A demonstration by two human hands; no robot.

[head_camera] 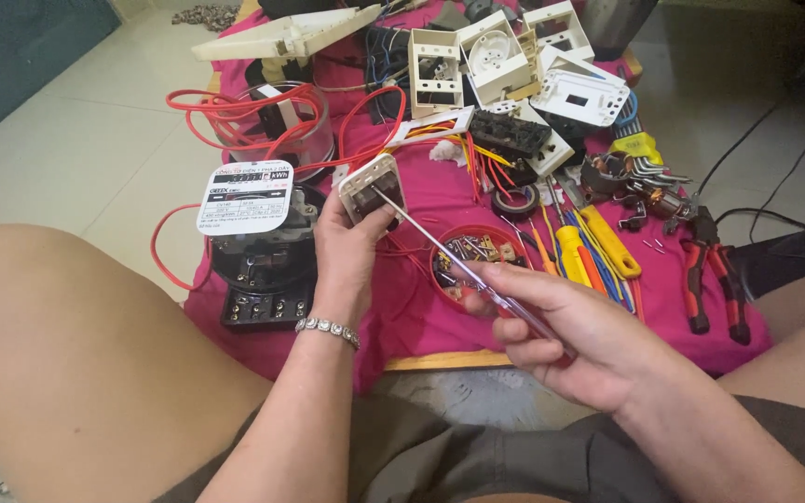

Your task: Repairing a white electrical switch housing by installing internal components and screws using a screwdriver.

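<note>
Small switch module [372, 191] gripped upright in left hand [347, 256], above the pink-clothed surface [402, 317]. Screwdriver [463, 264] pinched in closed right hand [570, 340], tip set against the module face. Best kept square to the screw, module braced firmly, clear of red wires [235, 116].

One label only: roundish white faceplate label [245, 197] w/ small dark print and a thin red line near the top, on the black electricity meter [263, 261]. It sits at the left edge of the pink-clothed surface [402, 317], tilted up toward the camera, just beside the left hand [347, 251]. No packages, signs or screens visible.
</note>
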